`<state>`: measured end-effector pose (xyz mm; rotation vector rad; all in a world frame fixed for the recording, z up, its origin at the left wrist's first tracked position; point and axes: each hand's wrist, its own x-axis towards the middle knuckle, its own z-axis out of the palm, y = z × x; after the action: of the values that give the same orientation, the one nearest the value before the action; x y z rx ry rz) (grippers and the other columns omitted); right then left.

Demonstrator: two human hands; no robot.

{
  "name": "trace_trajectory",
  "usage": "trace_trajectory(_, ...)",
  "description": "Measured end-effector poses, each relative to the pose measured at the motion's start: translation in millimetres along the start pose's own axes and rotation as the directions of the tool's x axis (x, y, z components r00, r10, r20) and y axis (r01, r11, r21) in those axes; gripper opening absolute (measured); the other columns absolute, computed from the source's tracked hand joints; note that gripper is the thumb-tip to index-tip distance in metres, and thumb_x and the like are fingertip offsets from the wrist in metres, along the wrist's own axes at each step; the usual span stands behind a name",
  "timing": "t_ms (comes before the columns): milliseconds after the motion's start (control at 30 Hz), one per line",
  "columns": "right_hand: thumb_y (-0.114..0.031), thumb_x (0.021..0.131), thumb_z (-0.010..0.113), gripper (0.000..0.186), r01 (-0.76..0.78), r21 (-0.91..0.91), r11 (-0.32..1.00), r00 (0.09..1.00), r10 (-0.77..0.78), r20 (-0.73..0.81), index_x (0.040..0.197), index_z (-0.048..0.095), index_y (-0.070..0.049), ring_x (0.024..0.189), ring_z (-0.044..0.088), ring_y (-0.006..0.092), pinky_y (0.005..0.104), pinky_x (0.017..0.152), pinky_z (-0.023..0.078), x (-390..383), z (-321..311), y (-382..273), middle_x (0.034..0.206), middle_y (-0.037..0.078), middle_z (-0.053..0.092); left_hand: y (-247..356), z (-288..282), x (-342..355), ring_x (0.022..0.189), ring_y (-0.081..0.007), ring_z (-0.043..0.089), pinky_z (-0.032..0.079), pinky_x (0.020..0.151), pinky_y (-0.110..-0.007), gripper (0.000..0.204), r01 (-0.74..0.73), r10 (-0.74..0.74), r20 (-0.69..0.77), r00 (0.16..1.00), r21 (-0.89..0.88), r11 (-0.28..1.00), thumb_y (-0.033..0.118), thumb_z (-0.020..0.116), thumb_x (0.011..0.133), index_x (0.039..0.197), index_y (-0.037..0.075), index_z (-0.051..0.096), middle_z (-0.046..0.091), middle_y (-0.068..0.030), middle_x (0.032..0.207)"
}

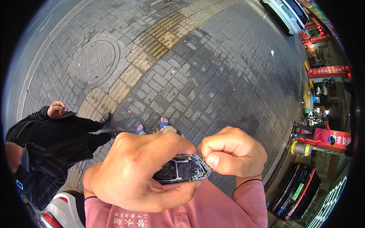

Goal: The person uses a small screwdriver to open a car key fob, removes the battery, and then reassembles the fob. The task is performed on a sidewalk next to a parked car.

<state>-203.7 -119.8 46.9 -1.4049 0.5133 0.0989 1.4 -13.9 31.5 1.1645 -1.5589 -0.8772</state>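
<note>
My left hand (133,163) is closed round an opened car key fob (185,170), with the thumb along its upper edge and the fingers beneath. The fob's black inner side faces up, showing a round battery-cover shape and small fittings inside a silver rim. Just beside the rim's right end, my right hand (235,152) is curled, thumb and forefinger pressed together. Whatever that pinch holds, if anything, is too small to make out. It sits at or very near the fob's tip; whether they touch is unclear.
A person in dark clothes (57,133) stands close on my left, another dark sleeve (42,167) below. Grey paving holds a round manhole cover (97,62) and yellow tactile tiles (157,40). A white car (285,15), a black car (294,192) and shopfronts line the right.
</note>
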Motion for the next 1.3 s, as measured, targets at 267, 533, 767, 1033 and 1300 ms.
trace_trajectory(267, -0.017, 0.091, 0.056, 0.029, 0.036, 0.019, 0.999, 0.999, -0.035, -0.023, 0.068, 0.051, -0.001, 0.048, 0.042, 0.0111, 0.0301, 0.046, 0.033, -0.8, 1.3, 5.3, 0.058, 0.002, 0.049, -2.3, 1.9, -1.7, 0.040, -0.0051, 0.050, 0.032, 0.037, -0.021, 0.035, -0.012, 0.012, 0.001, 1.000, -0.041, 0.999, 0.014, 0.085, 0.059, 0.085, -0.001, 0.067, 0.060, -0.0014, 0.059)
trace_trajectory(533, -0.014, 0.095, 0.054, 0.027, 0.092, 0.037, 0.995, 0.995, -0.093, 0.027, 0.072, 0.050, -0.001, 0.051, 0.037, 0.0104, 0.0320, 0.048, 0.031, -3.3, 0.7, 7.9, 0.057, 0.002, 0.045, -0.9, 1.7, -0.4, 0.043, -0.0062, 0.054, 0.034, 0.038, -0.022, 0.035, -0.023, 0.025, 0.029, 0.999, -0.059, 0.998, 0.012, 0.085, 0.060, 0.086, -0.002, 0.066, 0.063, -0.0036, 0.061)
trace_trajectory(767, -0.013, 0.098, 0.054, 0.023, 0.176, -0.021, 0.984, 0.984, -0.176, 0.018, 0.080, 0.054, 0.001, 0.052, 0.044, 0.0196, 0.0348, 0.052, 0.036, -4.7, 2.9, 5.6, 0.063, 0.009, 0.050, -1.9, 5.8, -1.6, 0.047, -0.0097, 0.060, 0.040, 0.040, -0.023, 0.032, -0.073, 0.072, -0.014, 0.997, -0.070, 0.995, 0.008, 0.083, 0.060, 0.085, -0.003, 0.065, 0.063, -0.0055, 0.062)
trace_trajectory(1033, -0.020, 0.098, 0.061, 0.027, 0.393, -0.259, 0.883, 0.910, -0.413, -0.027, 0.081, 0.061, 0.000, 0.052, 0.052, 0.0202, 0.0319, 0.048, 0.040, -2.6, 2.2, 11.4, 0.068, 0.007, 0.057, 0.3, 2.1, -7.3, 0.052, -0.0180, 0.060, 0.045, 0.042, -0.029, 0.035, -0.135, 0.136, 0.002, 0.991, 0.087, 0.987, 0.009, 0.078, 0.065, 0.096, -0.001, 0.065, 0.059, -0.0060, 0.069)
trace_trajectory(1300, -0.016, 0.091, 0.070, 0.015, 0.388, -0.456, 0.801, 0.894, -0.448, -0.024, 0.089, 0.067, -0.001, 0.050, 0.058, 0.0175, 0.0290, 0.043, 0.042, -10.0, 3.4, 6.5, 0.074, 0.008, 0.065, -7.9, 11.2, -15.5, 0.050, -0.0157, 0.063, 0.047, 0.041, -0.025, 0.036, -0.317, 0.332, -0.034, 0.943, 0.219, 0.923, 0.008, 0.083, 0.058, 0.088, -0.003, 0.066, 0.065, -0.0078, 0.069)
